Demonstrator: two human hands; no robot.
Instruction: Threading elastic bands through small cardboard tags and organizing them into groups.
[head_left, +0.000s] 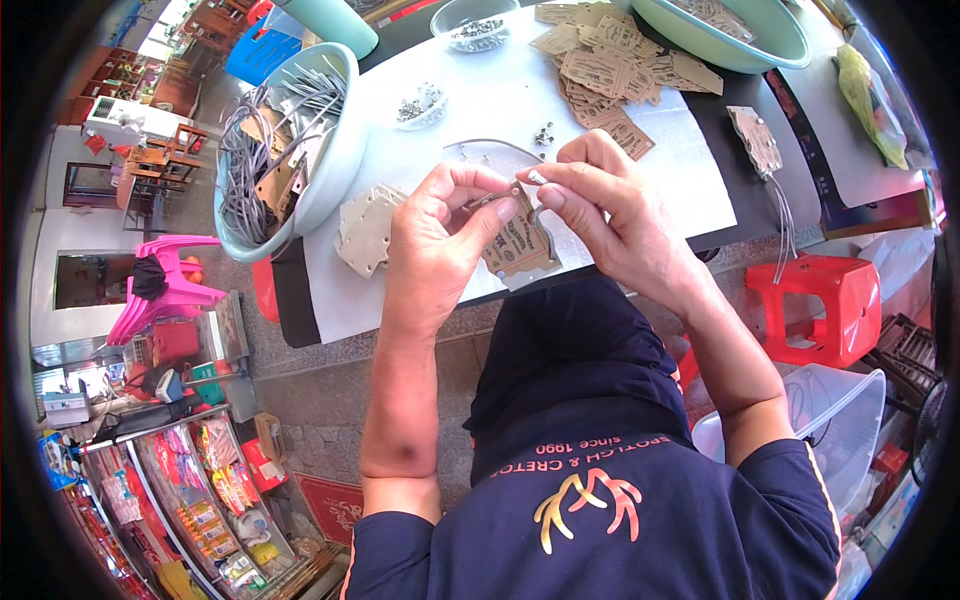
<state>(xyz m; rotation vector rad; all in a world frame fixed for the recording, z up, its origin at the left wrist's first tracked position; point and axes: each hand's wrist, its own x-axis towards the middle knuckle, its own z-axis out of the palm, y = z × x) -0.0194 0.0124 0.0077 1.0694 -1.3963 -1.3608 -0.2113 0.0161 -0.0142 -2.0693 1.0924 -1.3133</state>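
One pinch, thumb to finger, closes the left grip (440,228) on a brown plate (524,246) at the surface's (680,180) near side; another closes the right grip (612,205) on a small pale piece (537,177). Farther off, loose plates (608,75) lie heaped; left, a pale basin (343,150) holds grey cables (243,165).

Left hand (435,222) hides part of card (525,248); piece (538,178) in right hand (615,205) is too small to identify. Top edge cuts green basin (735,57). Bits (418,103) in small bowl (428,121) unreadable.
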